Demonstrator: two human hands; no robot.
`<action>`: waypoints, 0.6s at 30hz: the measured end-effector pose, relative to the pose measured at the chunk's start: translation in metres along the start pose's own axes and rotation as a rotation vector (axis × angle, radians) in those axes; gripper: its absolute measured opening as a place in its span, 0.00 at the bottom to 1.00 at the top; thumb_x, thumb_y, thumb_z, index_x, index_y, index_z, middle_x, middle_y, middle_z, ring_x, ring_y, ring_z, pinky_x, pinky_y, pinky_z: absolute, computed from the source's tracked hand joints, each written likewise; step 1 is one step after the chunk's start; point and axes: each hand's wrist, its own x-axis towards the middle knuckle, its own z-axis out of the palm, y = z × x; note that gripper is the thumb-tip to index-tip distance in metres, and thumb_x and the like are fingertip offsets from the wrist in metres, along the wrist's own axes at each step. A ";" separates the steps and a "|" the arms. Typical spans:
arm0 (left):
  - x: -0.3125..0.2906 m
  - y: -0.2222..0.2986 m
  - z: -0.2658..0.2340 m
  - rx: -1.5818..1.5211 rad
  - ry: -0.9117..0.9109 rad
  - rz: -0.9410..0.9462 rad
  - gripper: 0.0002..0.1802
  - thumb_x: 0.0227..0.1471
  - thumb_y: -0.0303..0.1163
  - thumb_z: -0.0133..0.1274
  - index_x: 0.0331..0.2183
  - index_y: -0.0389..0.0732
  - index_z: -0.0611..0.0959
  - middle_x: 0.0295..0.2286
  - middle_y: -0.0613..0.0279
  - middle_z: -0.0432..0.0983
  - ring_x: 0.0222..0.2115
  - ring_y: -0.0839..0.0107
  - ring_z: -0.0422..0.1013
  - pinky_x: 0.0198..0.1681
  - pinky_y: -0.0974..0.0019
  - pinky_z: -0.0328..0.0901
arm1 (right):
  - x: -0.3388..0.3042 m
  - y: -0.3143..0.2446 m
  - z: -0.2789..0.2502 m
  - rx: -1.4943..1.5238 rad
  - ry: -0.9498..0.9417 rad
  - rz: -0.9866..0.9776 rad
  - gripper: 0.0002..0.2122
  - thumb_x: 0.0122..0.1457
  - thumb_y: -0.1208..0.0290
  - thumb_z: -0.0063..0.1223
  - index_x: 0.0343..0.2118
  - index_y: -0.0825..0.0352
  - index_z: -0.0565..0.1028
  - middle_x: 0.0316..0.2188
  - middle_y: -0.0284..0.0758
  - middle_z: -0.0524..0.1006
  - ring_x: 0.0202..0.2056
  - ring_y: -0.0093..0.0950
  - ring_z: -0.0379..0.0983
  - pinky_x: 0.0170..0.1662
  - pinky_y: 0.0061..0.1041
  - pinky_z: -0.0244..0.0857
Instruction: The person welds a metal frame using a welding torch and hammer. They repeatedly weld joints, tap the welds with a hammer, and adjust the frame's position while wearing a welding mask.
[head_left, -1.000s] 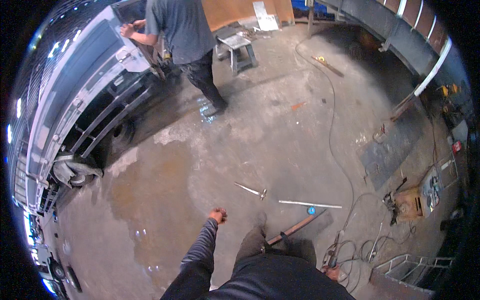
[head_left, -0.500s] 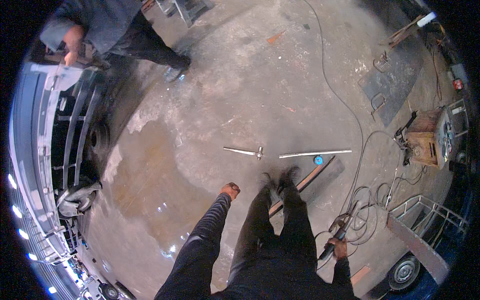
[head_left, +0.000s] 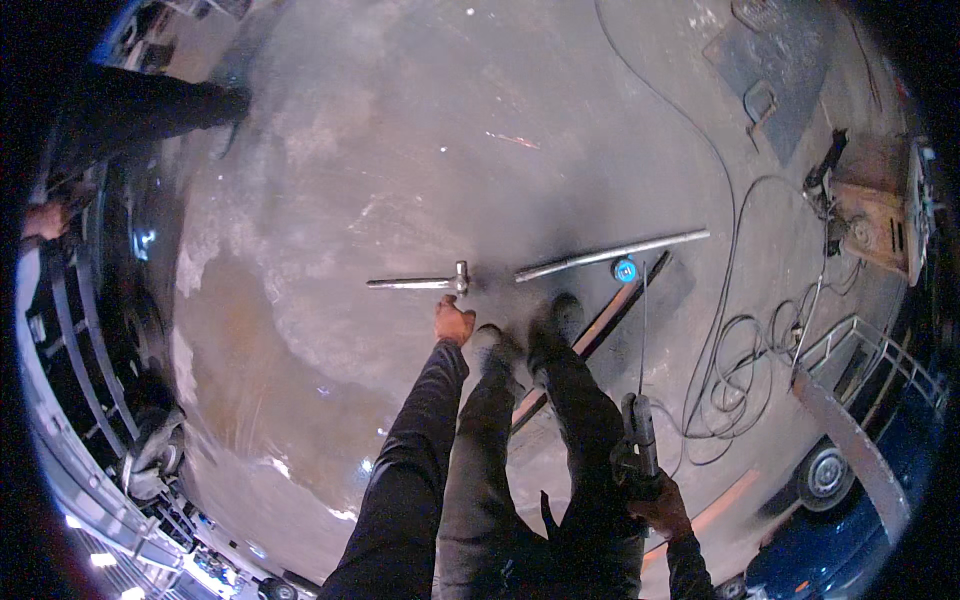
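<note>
My left hand (head_left: 455, 321) reaches toward the hammer (head_left: 420, 283), a metal one lying on the concrete floor. Its fingertips are just short of the handle, close to the head; the fingers look partly stretched and hold nothing. My right hand (head_left: 664, 506) is closed around a dark grey hand tool (head_left: 640, 440) beside my right leg. A thin straight piece runs forward from this tool; its exact kind is unclear. Ahead of my feet lie a long metal bar (head_left: 610, 255) and a small blue round thing (head_left: 625, 270). A long dark strip (head_left: 610, 318) passes under my legs.
Cable (head_left: 735, 370) lies in loops on the right, by a rusty box-shaped machine (head_left: 872, 228) and a metal-framed cart (head_left: 855, 455). A wet patch (head_left: 260, 350) spreads at left. Another person's leg (head_left: 160, 105) and a vehicle frame (head_left: 85, 340) stand at far left.
My left hand has moved forward to the hammer, its fist loosening. The tool in my right hand has swung to point forward. The view has shifted, and the other person sits farther left.
</note>
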 end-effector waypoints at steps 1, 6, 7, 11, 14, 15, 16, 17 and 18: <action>0.009 -0.005 0.009 0.000 0.023 0.001 0.37 0.46 0.41 0.63 0.54 0.33 0.74 0.52 0.42 0.73 0.54 0.45 0.69 0.59 0.51 0.66 | 0.008 0.007 -0.002 -0.029 -0.007 0.013 0.24 0.49 0.66 0.69 0.48 0.69 0.73 0.34 0.41 0.82 0.35 0.33 0.80 0.40 0.33 0.75; 0.064 -0.030 0.038 -0.035 0.120 -0.021 0.33 0.48 0.39 0.60 0.52 0.30 0.74 0.50 0.41 0.72 0.54 0.43 0.67 0.60 0.51 0.63 | 0.030 0.034 -0.015 -0.181 -0.068 0.039 0.36 0.44 0.71 0.75 0.57 0.72 0.69 0.40 0.37 0.83 0.36 0.27 0.81 0.39 0.29 0.77; 0.076 -0.026 0.045 -0.022 0.096 -0.013 0.33 0.48 0.39 0.60 0.52 0.30 0.74 0.50 0.41 0.72 0.53 0.43 0.67 0.59 0.51 0.64 | 0.032 0.032 -0.015 -0.162 -0.052 0.046 0.36 0.43 0.70 0.75 0.57 0.72 0.70 0.41 0.36 0.83 0.37 0.26 0.81 0.41 0.29 0.77; 0.105 -0.002 0.085 0.101 -0.011 0.067 0.35 0.50 0.43 0.60 0.53 0.29 0.73 0.50 0.41 0.72 0.53 0.41 0.67 0.58 0.50 0.65 | 0.027 -0.004 -0.011 -0.059 0.039 0.094 0.35 0.43 0.71 0.76 0.56 0.71 0.73 0.42 0.35 0.84 0.41 0.25 0.80 0.48 0.29 0.76; 0.134 -0.085 0.079 0.204 0.045 0.061 0.42 0.53 0.53 0.61 0.57 0.29 0.70 0.52 0.41 0.71 0.56 0.42 0.66 0.59 0.49 0.64 | 0.033 -0.019 -0.016 0.026 -0.006 0.108 0.31 0.45 0.74 0.75 0.54 0.70 0.75 0.42 0.35 0.84 0.43 0.25 0.80 0.51 0.30 0.75; 0.140 -0.081 0.093 0.260 0.020 0.055 0.44 0.52 0.54 0.61 0.57 0.30 0.69 0.53 0.40 0.70 0.56 0.42 0.66 0.59 0.49 0.65 | 0.037 -0.018 -0.015 0.037 0.016 0.100 0.30 0.45 0.75 0.74 0.54 0.70 0.75 0.43 0.35 0.83 0.43 0.25 0.80 0.51 0.30 0.74; 0.145 -0.078 0.104 0.318 -0.001 0.047 0.45 0.52 0.55 0.62 0.58 0.30 0.68 0.54 0.40 0.69 0.57 0.42 0.66 0.59 0.49 0.65 | 0.039 -0.016 -0.015 0.047 0.034 0.090 0.29 0.46 0.76 0.74 0.54 0.70 0.76 0.44 0.35 0.83 0.43 0.25 0.79 0.51 0.30 0.74; 0.149 -0.076 0.111 0.377 -0.018 0.038 0.47 0.52 0.56 0.62 0.58 0.30 0.67 0.55 0.39 0.68 0.57 0.42 0.66 0.59 0.48 0.65 | 0.042 -0.015 -0.015 0.056 0.047 0.077 0.28 0.47 0.77 0.73 0.53 0.70 0.76 0.44 0.35 0.83 0.43 0.25 0.79 0.51 0.29 0.74; 0.152 -0.083 0.109 0.289 0.028 0.007 0.47 0.50 0.54 0.65 0.59 0.30 0.66 0.56 0.38 0.66 0.57 0.42 0.66 0.58 0.48 0.66 | 0.044 -0.019 -0.016 0.036 0.035 0.060 0.28 0.47 0.77 0.73 0.53 0.70 0.76 0.45 0.35 0.83 0.44 0.25 0.79 0.51 0.29 0.74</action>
